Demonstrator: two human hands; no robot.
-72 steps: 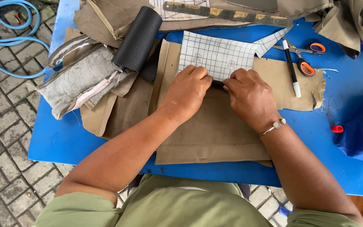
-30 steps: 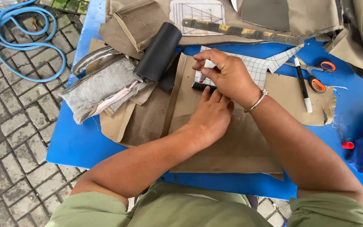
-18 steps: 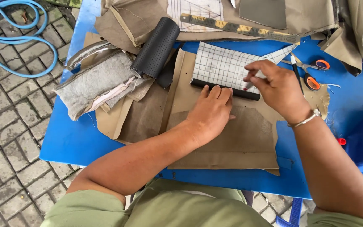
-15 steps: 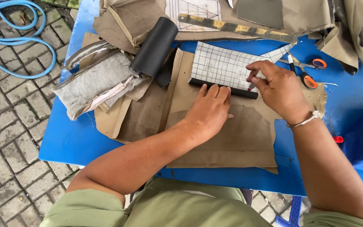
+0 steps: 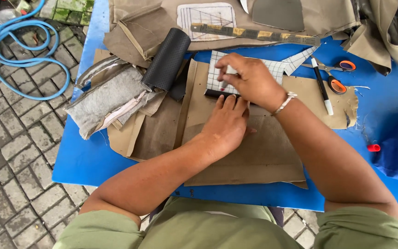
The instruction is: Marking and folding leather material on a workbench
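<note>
The left hand point(image 5: 225, 127) lies flat, palm down, fingers stretched forward. The right hand point(image 5: 249, 78) crosses above it, fingers curled downward, wrist bent, both forearms angled inward.

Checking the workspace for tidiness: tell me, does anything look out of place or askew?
Nothing is spilled or damaged. The grey felt pieces overhang the left edge of the blue table, and a small red cap lies alone at the right.
</note>
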